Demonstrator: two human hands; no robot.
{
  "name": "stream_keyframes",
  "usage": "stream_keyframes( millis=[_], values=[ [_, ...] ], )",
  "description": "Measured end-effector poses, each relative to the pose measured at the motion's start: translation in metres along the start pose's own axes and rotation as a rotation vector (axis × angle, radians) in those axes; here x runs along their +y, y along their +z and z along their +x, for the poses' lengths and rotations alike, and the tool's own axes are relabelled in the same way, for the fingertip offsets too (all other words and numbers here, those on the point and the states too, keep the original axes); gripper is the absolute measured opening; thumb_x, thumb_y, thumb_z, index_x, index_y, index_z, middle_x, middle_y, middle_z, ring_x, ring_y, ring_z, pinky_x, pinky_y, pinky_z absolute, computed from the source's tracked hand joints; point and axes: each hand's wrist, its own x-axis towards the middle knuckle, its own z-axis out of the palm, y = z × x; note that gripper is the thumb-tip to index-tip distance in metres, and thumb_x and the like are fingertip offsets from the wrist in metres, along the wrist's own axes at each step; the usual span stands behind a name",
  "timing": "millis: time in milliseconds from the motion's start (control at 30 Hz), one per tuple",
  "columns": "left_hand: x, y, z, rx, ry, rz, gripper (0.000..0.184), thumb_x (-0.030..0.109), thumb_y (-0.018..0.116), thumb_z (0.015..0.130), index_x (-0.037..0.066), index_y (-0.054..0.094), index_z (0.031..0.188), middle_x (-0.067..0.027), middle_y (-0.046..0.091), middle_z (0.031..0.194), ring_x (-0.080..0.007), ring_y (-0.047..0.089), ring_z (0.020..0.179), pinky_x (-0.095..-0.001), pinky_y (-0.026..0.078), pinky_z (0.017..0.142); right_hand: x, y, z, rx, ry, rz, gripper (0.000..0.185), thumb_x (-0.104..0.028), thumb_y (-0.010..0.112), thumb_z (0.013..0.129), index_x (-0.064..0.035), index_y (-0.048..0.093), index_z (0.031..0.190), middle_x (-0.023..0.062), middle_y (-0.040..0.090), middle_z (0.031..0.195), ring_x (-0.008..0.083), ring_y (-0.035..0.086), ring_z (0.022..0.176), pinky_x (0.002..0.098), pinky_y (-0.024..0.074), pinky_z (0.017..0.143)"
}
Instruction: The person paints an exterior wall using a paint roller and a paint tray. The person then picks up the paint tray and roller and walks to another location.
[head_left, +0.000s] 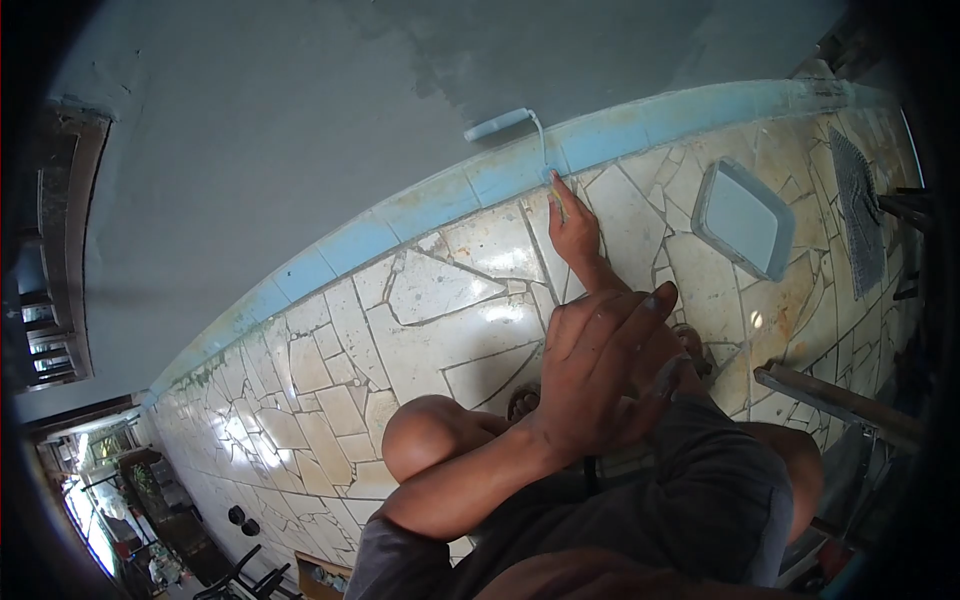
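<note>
Upper centre: right hand (574, 232) grips roller (498, 126) at gray wall (280, 170), apparently painting | Centre: left hand (600, 370) half-curled, hold unclear | Next stroke likely calls for avoiding blue tiles (430, 212)

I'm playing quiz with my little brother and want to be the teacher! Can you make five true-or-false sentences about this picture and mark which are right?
1. The right hand holds the paint roller. True.
2. The tray hangs on the wall. False: it lies on the floor.
3. A light blue strip runs along the bottom of the wall. True.
4. The floor is one smooth sheet with no lines. False: it is made of odd-shaped pieces with lines between them.
5. The left hand looks closer to the camera than the right hand. True.
</note>
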Motion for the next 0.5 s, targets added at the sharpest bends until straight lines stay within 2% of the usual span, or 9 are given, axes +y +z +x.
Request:
stream_keyframes(
  millis=[67, 133, 200, 267, 333, 400, 500],
  values=[
    [0.000, 0.002, -0.003, 0.023, 0.021, 0.002, 0.079, 0.017, 0.087, 0.073, 0.001, 0.060, 0.146, -0.0129, 0.067, 0.125, -0.0324, 0.063, 0.112, -0.0430, 0.047, 0.093, -0.014, -0.004, 0.012, 0.003, 0.013, -0.004, 0.060, -0.009, 0.071, 0.098, -0.0191, 0.058, 0.155, 0.0169, 0.076, 0.104, 0.0415, 0.075, 0.090, 0.0490, 0.0611, 0.075],
    [0.002, 0.001, 0.001, -0.001, 0.014, 0.002, 0.079, 0.014, 0.087, 0.075, 0.000, 0.057, 0.146, -0.0133, 0.069, 0.122, -0.0321, 0.064, 0.107, -0.0429, 0.048, 0.092, -0.045, -0.010, 0.044, 0.088, -0.016, 0.108, 0.043, -0.004, 0.068, 0.101, -0.0026, 0.063, 0.144, 0.0204, 0.073, 0.135, 0.0412, 0.072, 0.120, 0.0424, 0.0606, 0.096],
    [0.003, 0.002, 0.004, -0.015, 0.023, -0.001, 0.080, 0.011, 0.088, 0.076, 0.000, 0.054, 0.147, -0.0138, 0.071, 0.120, -0.0317, 0.064, 0.102, -0.0429, 0.049, 0.090, -0.045, -0.009, 0.049, 0.093, -0.017, 0.096, 0.042, -0.003, 0.068, 0.101, -0.0014, 0.064, 0.143, 0.0210, 0.072, 0.137, 0.0416, 0.071, 0.121, 0.0425, 0.0602, 0.097],
    [-0.001, 0.005, 0.005, -0.020, 0.011, 0.014, 0.080, 0.011, 0.089, 0.075, 0.001, 0.055, 0.147, -0.0136, 0.072, 0.120, -0.0320, 0.064, 0.103, -0.0434, 0.049, 0.090, -0.035, 0.000, 0.044, 0.156, -0.085, 0.058, 0.057, -0.008, 0.073, 0.098, -0.0161, 0.060, 0.153, 0.0173, 0.076, 0.102, 0.0419, 0.074, 0.091, 0.0486, 0.0607, 0.075],
    [0.000, 0.004, 0.006, -0.019, 0.006, 0.022, 0.080, 0.011, 0.089, 0.075, 0.002, 0.055, 0.147, -0.0138, 0.072, 0.120, -0.0322, 0.064, 0.103, -0.0435, 0.050, 0.091, -0.016, 0.004, 0.021, 0.166, -0.113, 0.082, 0.057, -0.008, 0.072, 0.098, -0.0160, 0.060, 0.153, 0.0176, 0.076, 0.102, 0.0425, 0.074, 0.093, 0.0488, 0.0607, 0.075],
    [0.000, 0.002, 0.005, -0.019, -0.007, 0.030, 0.081, 0.010, 0.089, 0.075, 0.002, 0.054, 0.147, -0.0140, 0.072, 0.120, -0.0323, 0.064, 0.103, -0.0437, 0.050, 0.091, -0.003, 0.003, -0.001, -0.010, 0.022, 0.030, 0.057, -0.009, 0.071, 0.099, -0.0183, 0.059, 0.153, 0.0189, 0.077, 0.108, 0.0433, 0.075, 0.096, 0.0496, 0.0609, 0.077],
    [0.002, 0.001, 0.002, -0.007, 0.001, 0.024, 0.081, 0.010, 0.088, 0.075, 0.003, 0.054, 0.148, -0.0136, 0.072, 0.119, -0.0325, 0.064, 0.104, -0.0438, 0.050, 0.091, 0.000, -0.004, -0.017, -0.006, 0.074, 0.051, 0.055, -0.012, 0.070, 0.101, -0.0209, 0.059, 0.154, 0.0199, 0.077, 0.112, 0.0435, 0.075, 0.100, 0.0507, 0.0608, 0.079]
  ],
)
